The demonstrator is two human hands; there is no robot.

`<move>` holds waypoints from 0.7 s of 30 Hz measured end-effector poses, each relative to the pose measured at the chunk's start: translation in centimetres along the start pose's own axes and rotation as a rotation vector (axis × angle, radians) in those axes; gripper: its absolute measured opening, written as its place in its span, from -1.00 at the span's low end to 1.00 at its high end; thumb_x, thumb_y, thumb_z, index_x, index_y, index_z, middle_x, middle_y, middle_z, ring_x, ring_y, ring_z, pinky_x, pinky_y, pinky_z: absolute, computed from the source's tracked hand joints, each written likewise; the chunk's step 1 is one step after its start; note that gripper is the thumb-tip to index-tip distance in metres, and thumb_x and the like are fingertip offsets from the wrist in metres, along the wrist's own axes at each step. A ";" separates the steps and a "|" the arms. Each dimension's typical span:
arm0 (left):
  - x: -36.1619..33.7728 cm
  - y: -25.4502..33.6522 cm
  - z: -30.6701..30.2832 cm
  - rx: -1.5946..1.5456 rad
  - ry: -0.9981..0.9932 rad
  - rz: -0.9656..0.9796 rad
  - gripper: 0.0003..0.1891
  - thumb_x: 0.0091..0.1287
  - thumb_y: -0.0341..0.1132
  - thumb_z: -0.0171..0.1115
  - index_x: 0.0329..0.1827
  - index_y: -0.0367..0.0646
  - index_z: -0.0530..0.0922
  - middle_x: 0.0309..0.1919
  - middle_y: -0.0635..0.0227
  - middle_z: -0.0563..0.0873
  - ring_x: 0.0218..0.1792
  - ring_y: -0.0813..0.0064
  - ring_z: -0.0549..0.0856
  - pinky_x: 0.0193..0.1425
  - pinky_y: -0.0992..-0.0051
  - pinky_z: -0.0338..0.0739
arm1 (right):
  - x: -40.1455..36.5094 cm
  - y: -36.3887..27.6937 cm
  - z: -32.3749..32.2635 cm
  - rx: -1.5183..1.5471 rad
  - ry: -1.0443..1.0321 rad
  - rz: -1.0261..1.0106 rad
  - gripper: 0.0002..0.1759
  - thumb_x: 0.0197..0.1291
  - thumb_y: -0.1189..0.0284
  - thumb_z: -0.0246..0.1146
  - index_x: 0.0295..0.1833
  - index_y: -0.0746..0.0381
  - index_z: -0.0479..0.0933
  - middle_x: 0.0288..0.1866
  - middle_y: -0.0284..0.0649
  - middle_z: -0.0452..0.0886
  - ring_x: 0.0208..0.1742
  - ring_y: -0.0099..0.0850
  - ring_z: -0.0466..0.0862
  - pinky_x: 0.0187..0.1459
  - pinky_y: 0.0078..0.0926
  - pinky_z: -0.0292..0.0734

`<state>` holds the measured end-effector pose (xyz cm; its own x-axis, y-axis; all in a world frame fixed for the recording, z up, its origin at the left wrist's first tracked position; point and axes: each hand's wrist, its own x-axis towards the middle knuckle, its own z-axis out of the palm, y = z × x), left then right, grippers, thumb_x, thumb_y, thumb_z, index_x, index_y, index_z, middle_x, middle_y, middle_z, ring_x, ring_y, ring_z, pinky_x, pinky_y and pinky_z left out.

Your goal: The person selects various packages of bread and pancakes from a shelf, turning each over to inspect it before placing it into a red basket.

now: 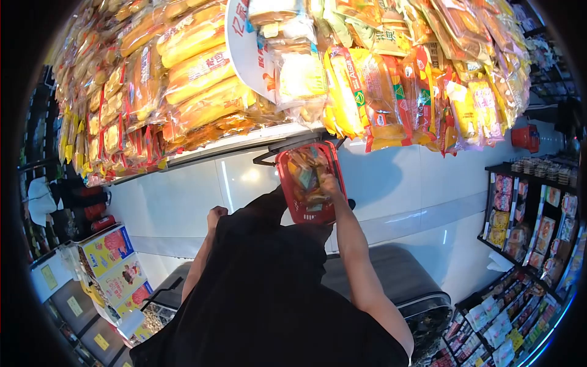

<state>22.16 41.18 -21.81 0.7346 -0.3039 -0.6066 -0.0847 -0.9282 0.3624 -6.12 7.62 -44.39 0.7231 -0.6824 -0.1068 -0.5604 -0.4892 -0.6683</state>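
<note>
Below the display's front edge is a red shopping basket [337, 160] holding several wrapped packets [304, 174]. My right hand [330, 185] is closed at the basket's right side and appears to grip its handle, though the grip itself is small and blurred. My left hand [216, 215] hangs beside my left leg with its fingers curled in, and no object shows in it. In front of me, packaged breads [199, 70] and yellow-and-red snack packets [379, 92] are heaped on the display, well above both hands.
A white sign [247, 52] stands among the breads. Printed cartons [116, 263] are stacked at lower left. Shelves of packaged goods [532, 220] line the right side. Behind me is a dark padded surface [391, 275]. Another red basket [524, 139] is at far right.
</note>
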 end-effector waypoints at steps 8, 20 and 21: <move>2.1 -0.2 4.8 -0.132 0.185 -0.041 -0.69 0.18 -0.14 0.25 -0.31 -0.25 0.72 -0.38 0.00 0.75 -0.24 0.08 0.76 -0.08 0.27 0.61 | -4.6 -6.5 -8.8 -0.064 -0.354 0.051 -0.75 0.19 0.33 0.13 -0.31 0.30 0.58 -0.40 0.07 0.64 -0.30 0.05 0.67 -0.28 -0.08 0.58; 2.5 7.3 5.4 -0.225 0.110 -0.171 -0.61 0.32 -0.08 0.14 -0.23 -0.30 0.70 -0.21 -0.15 0.71 -0.04 -0.12 0.67 0.12 0.16 0.51 | 1.7 -30.7 -31.9 0.218 -0.377 -0.040 -0.76 0.27 0.32 0.23 -0.26 0.31 0.59 -0.38 0.03 0.62 -0.26 0.02 0.65 -0.25 -0.19 0.51; 2.6 7.2 5.4 -0.230 0.108 -0.183 -0.59 0.34 -0.06 0.12 -0.22 -0.29 0.70 -0.21 -0.15 0.71 -0.03 -0.12 0.67 0.13 0.15 0.51 | 2.3 -32.6 -33.5 0.256 -0.359 -0.142 -0.78 0.29 0.34 0.22 -0.23 0.30 0.59 -0.40 0.00 0.62 -0.29 -0.04 0.66 -0.26 -0.24 0.51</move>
<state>19.84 32.52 -24.59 0.7920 -0.1004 -0.6022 0.2011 -0.8884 0.4126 0.34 3.78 1.83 0.9047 -0.3654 -0.2188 -0.3605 -0.3834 -0.8503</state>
